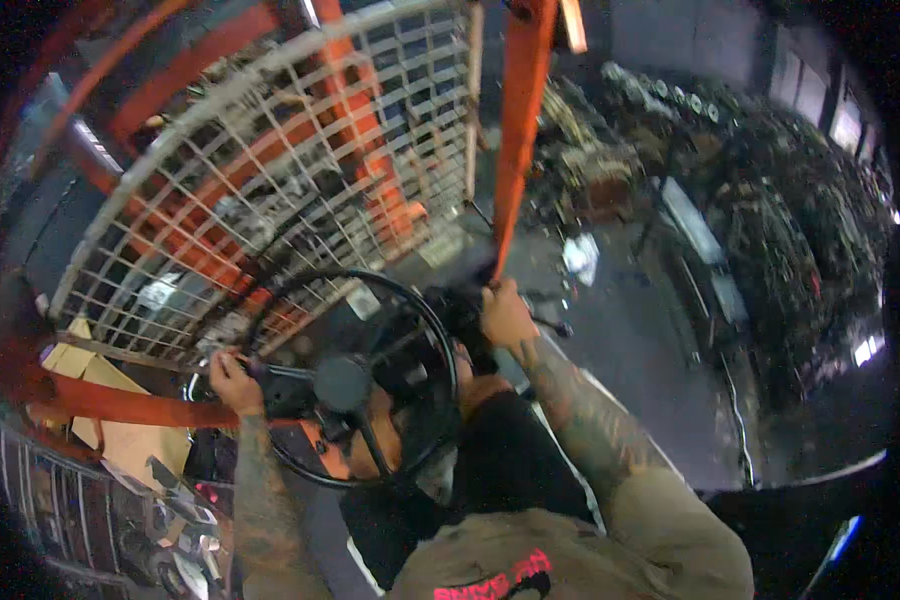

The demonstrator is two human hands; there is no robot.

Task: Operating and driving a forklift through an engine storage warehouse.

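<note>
A black steering wheel (440,330) with a round grey hub stands in front of me, my legs beneath it. My left hand (235,382) is closed at the wheel's left rim, its fingers curled against it. To the right of the wheel, my right hand (508,316) is closed at the foot of a slanting orange post (523,120). What lies inside its fingers is hidden, so I cannot tell whether that is the post or a lever. A dark lever (558,326) sticks out just right of this hand.
Ahead is a pale wire-mesh guard (270,170) with orange beams behind it. Large heaps of dark scrap metal parts (770,220) lie at the right, with a long grey metal piece (695,225) on the floor. A cardboard box (145,445) and metal racks stand at the left.
</note>
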